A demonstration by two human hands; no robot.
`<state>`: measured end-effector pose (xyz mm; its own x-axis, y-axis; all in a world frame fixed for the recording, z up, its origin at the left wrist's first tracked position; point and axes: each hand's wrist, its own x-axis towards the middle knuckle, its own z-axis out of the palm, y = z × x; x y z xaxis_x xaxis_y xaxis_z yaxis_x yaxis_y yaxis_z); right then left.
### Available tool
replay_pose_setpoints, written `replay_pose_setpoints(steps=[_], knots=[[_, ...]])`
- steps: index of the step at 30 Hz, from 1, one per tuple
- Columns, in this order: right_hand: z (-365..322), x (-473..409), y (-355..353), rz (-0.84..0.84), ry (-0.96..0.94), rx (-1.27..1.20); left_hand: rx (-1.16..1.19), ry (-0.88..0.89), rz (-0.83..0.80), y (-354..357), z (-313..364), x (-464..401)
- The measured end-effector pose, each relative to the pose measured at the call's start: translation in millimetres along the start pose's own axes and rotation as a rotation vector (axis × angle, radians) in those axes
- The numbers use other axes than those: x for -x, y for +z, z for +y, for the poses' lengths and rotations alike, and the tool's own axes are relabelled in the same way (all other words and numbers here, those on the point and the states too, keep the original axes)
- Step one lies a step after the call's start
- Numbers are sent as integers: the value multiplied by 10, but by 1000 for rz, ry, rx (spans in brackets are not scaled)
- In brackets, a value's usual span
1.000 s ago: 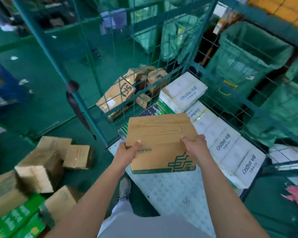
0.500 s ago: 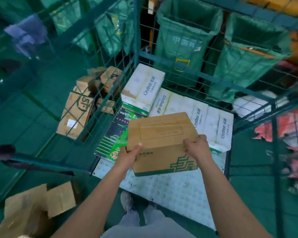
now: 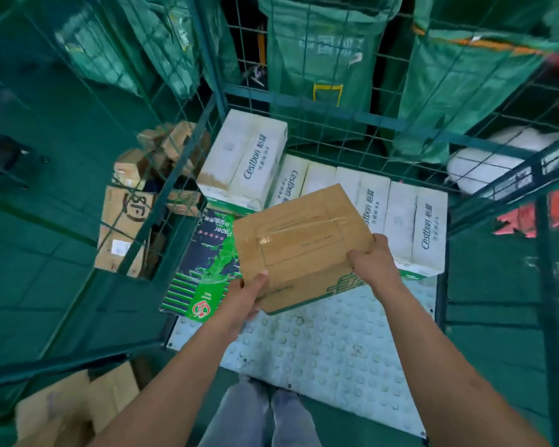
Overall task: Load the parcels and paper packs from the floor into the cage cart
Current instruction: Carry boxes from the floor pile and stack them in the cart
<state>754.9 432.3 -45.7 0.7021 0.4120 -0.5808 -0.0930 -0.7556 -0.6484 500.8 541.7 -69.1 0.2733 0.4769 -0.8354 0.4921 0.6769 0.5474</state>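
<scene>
I hold a brown cardboard parcel [image 3: 300, 243] with green print, tilted, above the studded floor plate [image 3: 333, 353] of the green cage cart [image 3: 336, 121]. My left hand [image 3: 244, 296] grips its near left corner and my right hand [image 3: 373, 261] grips its right edge. Inside the cart, white paper packs [image 3: 413, 227] lie in a row along the back, with one more white pack [image 3: 244, 159] stacked at the back left. A dark and green paper pack [image 3: 204, 266] lies flat at the left, partly under the parcel.
Brown parcels [image 3: 126, 227] lie on the green floor beyond the cart's left mesh wall. More cardboard boxes [image 3: 75, 404] sit at my lower left. Green mail sacks [image 3: 323, 59] hang behind the cart. My feet [image 3: 262, 414] stand at the cart's open front edge.
I have stepped up to face the cart's open front. The parcel has moved forward over the cart floor and tilted, its left corner now lower.
</scene>
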Motion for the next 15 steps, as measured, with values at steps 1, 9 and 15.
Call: replay_pose_setpoints(steps=[1,9,15], knots=[[6,-126,11,-7,-1,-1,11,-24,-5,45,0,-81],[-116,-1211,241,-66,-14,106,15,-156,-44,353,7,-983],[-471,-2150,416,-123,-139,214,-9,-172,-68,650,72,-1606]])
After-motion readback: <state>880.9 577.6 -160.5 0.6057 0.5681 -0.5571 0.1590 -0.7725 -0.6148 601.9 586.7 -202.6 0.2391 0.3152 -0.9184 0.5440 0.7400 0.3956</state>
